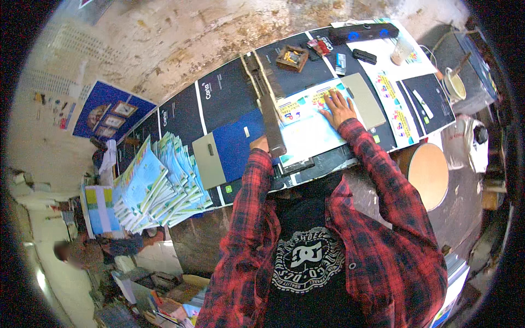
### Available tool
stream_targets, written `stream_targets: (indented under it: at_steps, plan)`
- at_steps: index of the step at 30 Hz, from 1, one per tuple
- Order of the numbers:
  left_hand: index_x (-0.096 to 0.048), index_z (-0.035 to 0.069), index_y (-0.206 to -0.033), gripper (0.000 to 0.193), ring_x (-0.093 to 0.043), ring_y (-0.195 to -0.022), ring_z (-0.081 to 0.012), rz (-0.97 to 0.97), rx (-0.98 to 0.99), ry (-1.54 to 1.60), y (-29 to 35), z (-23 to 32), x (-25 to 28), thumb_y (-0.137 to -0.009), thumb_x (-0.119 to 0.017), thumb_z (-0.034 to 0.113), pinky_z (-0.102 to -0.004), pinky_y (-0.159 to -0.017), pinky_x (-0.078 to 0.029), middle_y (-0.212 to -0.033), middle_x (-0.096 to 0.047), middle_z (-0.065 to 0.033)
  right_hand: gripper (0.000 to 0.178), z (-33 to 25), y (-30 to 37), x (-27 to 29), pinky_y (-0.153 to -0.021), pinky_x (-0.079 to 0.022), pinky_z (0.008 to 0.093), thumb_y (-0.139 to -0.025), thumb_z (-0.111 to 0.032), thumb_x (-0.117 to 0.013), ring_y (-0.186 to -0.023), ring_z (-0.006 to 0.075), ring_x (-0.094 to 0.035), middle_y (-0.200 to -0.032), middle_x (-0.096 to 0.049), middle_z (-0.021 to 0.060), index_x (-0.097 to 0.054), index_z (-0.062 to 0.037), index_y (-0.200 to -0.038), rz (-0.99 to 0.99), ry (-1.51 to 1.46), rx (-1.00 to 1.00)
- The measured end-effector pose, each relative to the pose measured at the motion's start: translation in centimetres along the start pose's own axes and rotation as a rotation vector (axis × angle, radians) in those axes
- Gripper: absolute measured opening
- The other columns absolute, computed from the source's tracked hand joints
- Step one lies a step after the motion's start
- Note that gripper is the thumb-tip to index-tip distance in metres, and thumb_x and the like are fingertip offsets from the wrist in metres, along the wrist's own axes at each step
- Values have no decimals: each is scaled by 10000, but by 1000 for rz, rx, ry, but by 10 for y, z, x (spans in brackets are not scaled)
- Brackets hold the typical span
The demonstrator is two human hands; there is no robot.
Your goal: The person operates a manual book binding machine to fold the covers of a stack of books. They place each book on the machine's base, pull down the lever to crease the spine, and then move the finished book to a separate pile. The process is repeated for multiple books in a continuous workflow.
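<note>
My right hand (340, 109) lies with fingers spread on a light blue and white printed sheet (311, 134), near its right edge. Across the left edge of the sheet runs a long, narrow dark brown arm (272, 123) of a device, with pale rails at its far end. Close against the near end of that arm is my left hand (260, 144); its fingers are mostly hidden. A blue panel (235, 145) with a beige strip (208, 161) extends left of the arm. Another beige panel (365, 98) shows past the sheet on the right.
Overlapping printed booklets (175, 186) are heaped at the table's left end. Toward the back are a wooden box (291, 58), a black speaker bar (363, 34) and a clear cup (402, 53). A round-topped stool (428, 176) stands at the right front. Another person (82, 251) is far left.
</note>
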State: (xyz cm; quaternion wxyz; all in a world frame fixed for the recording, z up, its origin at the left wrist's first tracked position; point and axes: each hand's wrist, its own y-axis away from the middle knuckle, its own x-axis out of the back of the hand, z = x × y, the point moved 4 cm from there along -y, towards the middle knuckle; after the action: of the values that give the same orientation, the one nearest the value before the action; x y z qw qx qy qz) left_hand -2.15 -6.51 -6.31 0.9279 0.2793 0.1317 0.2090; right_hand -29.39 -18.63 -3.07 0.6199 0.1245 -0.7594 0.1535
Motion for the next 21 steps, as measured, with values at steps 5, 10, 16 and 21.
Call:
stream_targets:
  at_steps: [5,10,16,21]
  plan:
    - [-667,15,-1062,312,-656,-849,-263,39,8,1,3,2,5,-834,-715,223,-398,-759,-531,-1003,-676,-108,681,-66,7,-9,-1141,-180,520,-920,-606,-423,-1422,328,-253,-1533,-279,165,-374,-191,-1457,84,72,23]
    - [-675,13,-1050,312,-653,-832,-264,280,-333,-424,36,15,10,-823,-726,220,-393,-747,-528,-991,-675,-110,736,-89,11,-10,-1146,-155,525,-884,-657,-445,-1441,306,-215,-1561,-222,147,-330,-249,-1485,41,-22,-11]
    - [-413,41,-1395,635,-370,-1304,-354,362,-886,-1357,89,-15,-19,-870,-575,359,-543,-1061,-276,-1432,-416,-108,721,-94,11,-11,-1147,-177,515,-894,-646,-435,-1442,293,-214,-1563,-231,119,-315,-252,-1485,33,24,20]
    - [-398,35,-1409,621,-327,-1343,-362,348,-910,-1319,89,-14,-26,-926,-479,416,-561,-1099,-215,-1468,-380,-102,687,-18,-1,-12,-1124,-249,510,-909,-542,-511,-1414,353,-257,-1550,-246,151,-332,-186,-1469,17,59,56]
